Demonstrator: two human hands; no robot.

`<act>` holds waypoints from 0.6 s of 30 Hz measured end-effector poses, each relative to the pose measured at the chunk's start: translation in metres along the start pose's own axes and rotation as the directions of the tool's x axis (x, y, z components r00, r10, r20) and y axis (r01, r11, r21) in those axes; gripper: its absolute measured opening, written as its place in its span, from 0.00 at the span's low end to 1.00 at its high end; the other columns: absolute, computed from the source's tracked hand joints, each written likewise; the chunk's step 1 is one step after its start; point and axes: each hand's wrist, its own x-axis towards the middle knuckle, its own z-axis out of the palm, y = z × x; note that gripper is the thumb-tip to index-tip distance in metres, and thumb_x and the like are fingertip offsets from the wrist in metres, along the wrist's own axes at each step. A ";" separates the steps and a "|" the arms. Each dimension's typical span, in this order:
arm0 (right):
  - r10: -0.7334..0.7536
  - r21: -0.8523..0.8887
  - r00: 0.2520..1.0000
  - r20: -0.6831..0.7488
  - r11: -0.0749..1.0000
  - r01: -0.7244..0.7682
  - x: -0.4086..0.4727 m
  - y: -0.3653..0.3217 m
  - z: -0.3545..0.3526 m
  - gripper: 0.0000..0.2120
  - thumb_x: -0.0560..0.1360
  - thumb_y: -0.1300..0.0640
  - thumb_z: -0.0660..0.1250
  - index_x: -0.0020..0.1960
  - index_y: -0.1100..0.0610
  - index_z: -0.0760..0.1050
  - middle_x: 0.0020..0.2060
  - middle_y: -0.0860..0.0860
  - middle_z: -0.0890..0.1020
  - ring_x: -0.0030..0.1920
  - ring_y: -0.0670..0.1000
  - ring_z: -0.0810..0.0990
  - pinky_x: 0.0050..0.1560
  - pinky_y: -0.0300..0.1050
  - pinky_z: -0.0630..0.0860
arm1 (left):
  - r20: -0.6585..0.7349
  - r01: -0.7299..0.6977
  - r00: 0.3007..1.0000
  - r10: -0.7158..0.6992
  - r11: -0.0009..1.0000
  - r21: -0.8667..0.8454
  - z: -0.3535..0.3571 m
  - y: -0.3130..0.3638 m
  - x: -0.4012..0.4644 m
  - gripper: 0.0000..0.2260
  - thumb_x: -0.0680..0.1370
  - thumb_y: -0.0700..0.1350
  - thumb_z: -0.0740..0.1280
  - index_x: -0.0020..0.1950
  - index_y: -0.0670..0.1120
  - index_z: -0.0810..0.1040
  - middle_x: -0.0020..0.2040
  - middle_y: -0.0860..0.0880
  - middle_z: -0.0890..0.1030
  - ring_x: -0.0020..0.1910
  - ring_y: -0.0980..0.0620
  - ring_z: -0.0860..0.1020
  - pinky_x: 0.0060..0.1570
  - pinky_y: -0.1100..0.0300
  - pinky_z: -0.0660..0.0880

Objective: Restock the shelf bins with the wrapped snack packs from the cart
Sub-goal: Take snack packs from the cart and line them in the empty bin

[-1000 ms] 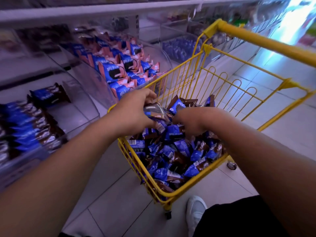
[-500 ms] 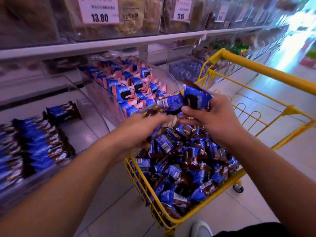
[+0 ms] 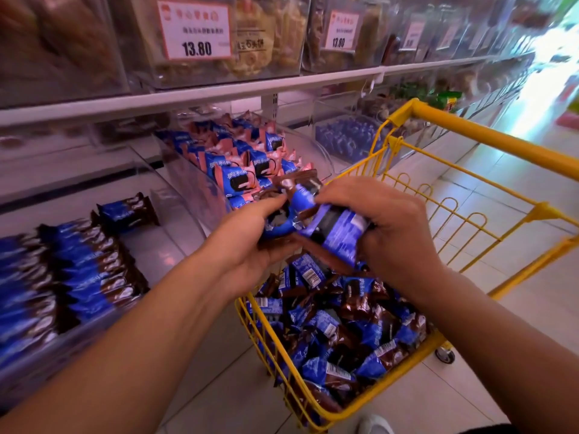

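Note:
A yellow wire cart [image 3: 488,227] holds a heap of blue and brown wrapped snack packs [image 3: 341,333]. Above the cart's left rim both hands hold a bunch of these packs [image 3: 332,230]. My left hand [image 3: 247,242] cups the bunch from below and the left. Over the top and right side of the same bunch, my right hand [image 3: 388,233] curls its fingers. To the left, a clear shelf bin [image 3: 175,214] has rows of the same blue and brown packs [image 3: 62,277] with bare floor at its right end.
The adjoining clear bin [image 3: 313,145] holds blue and pink packs. Further right is another bin of blue packs [image 3: 347,139]. An upper shelf [image 3: 219,92] carries bins with price tags reading 13.80. Tiled floor runs past the cart; a white shoe [image 3: 374,426] shows at the bottom.
Both hands went from digging in the cart's heap to lifting a bunch of packs above its left rim. They now sit closer together around the bunch.

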 end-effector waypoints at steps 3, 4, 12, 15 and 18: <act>-0.028 0.006 0.993 0.116 1.000 0.028 -0.001 -0.001 0.004 0.16 0.70 0.77 0.71 0.55 0.64 0.84 0.53 0.55 0.84 0.55 0.52 0.82 0.58 0.47 0.78 | 0.212 0.044 0.977 -0.013 0.989 -0.139 0.000 0.002 -0.004 0.24 0.75 0.56 0.65 0.62 0.41 0.82 0.57 0.44 0.84 0.51 0.46 0.82 0.49 0.52 0.79; -0.017 0.015 0.992 0.127 1.000 0.015 0.001 -0.001 0.004 0.18 0.68 0.78 0.71 0.55 0.63 0.84 0.53 0.54 0.84 0.56 0.50 0.82 0.58 0.45 0.77 | 0.219 0.027 0.976 0.001 0.992 -0.125 0.000 0.002 -0.004 0.27 0.72 0.58 0.67 0.62 0.41 0.81 0.58 0.43 0.83 0.53 0.46 0.82 0.54 0.50 0.78; 0.614 0.572 0.692 0.380 0.431 -0.698 0.003 -0.005 -0.002 0.09 0.74 0.63 0.71 0.54 0.57 0.83 0.45 0.53 0.87 0.44 0.53 0.85 0.44 0.44 0.81 | 0.025 -0.041 0.999 0.041 0.999 -0.012 -0.010 0.001 0.001 0.24 0.68 0.39 0.75 0.62 0.36 0.76 0.50 0.37 0.85 0.44 0.44 0.86 0.37 0.57 0.82; 0.621 0.533 0.498 0.605 0.149 -0.833 0.001 0.009 -0.012 0.10 0.73 0.64 0.70 0.55 0.63 0.79 0.42 0.59 0.85 0.43 0.54 0.84 0.43 0.44 0.80 | -0.007 -0.045 0.999 0.045 0.997 0.063 -0.010 -0.002 0.001 0.18 0.72 0.40 0.74 0.60 0.38 0.77 0.44 0.39 0.86 0.39 0.47 0.85 0.36 0.56 0.82; 0.444 0.428 0.431 0.786 0.114 -0.897 -0.004 0.012 -0.018 0.14 0.72 0.59 0.73 0.55 0.60 0.75 0.43 0.62 0.84 0.41 0.56 0.85 0.41 0.43 0.82 | 0.057 0.029 0.998 -0.036 0.991 0.128 -0.010 -0.003 -0.001 0.10 0.73 0.41 0.71 0.54 0.41 0.80 0.44 0.40 0.86 0.37 0.49 0.84 0.33 0.58 0.81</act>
